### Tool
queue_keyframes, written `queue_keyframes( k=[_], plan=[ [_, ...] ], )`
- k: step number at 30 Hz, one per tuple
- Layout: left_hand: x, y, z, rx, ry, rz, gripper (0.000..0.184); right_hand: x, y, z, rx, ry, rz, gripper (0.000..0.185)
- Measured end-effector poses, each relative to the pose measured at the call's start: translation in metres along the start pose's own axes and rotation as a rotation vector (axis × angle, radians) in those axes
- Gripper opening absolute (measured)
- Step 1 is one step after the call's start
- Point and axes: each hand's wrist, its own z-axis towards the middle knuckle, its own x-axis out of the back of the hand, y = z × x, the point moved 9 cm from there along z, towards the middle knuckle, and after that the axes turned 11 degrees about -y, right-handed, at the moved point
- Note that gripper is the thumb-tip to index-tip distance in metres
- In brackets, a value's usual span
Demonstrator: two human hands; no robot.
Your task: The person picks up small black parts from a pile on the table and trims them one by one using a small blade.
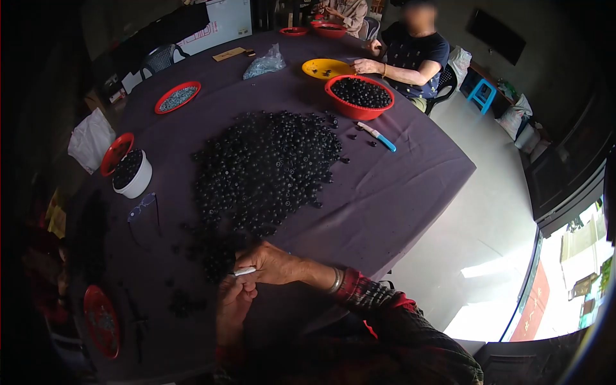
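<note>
My right hand (273, 263), with a bracelet at the wrist, is closed around a small white tool (244, 271) at the near edge of the pile. Just below and left of it, my left hand (236, 301) is in shadow with its fingers drawn together, close to the tool's tip. Whatever small piece it may hold is hidden. Beyond both hands a large heap of small round black pieces (269, 167) is spread over the dark tablecloth (398, 186).
A red bowl of black pieces (360, 96), a yellow plate (324, 68) and a blue-and-white pen-like tool (378, 137) lie farther back. At left are a white tub (136, 179), glasses (142, 206) and red dishes (101, 321). A co-worker (417, 58) sits across.
</note>
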Motion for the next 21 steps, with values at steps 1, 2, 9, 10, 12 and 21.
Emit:
queue_keyframes(
  k=[1, 2, 9, 10, 12, 21],
  plan=[
    [-0.001, -0.002, 0.000, -0.013, -0.031, -0.043, 0.025, 0.001, 0.000, -0.001, -0.007, -0.007, 0.025, 0.011],
    [0.001, -0.002, 0.000, -0.018, -0.031, -0.039, 0.025, 0.001, 0.000, -0.001, -0.002, -0.010, 0.010, 0.011],
    [-0.001, -0.021, -0.003, -0.024, 0.051, 0.017, 0.027, 0.007, -0.017, -0.022, 0.038, -0.007, -0.167, 0.017],
    [-0.009, -0.025, -0.002, -0.007, 0.073, 0.068, 0.029, 0.008, -0.021, -0.029, 0.082, 0.015, -0.248, 0.019],
    [-0.021, -0.040, 0.001, -0.035, -0.012, 0.004, 0.030, 0.011, -0.027, -0.046, 0.088, 0.012, -0.356, 0.023],
    [-0.050, -0.036, 0.004, -0.226, -0.022, 0.002, 0.016, 0.033, -0.048, -0.108, -0.134, 0.135, -0.466, 0.033]
  ],
)
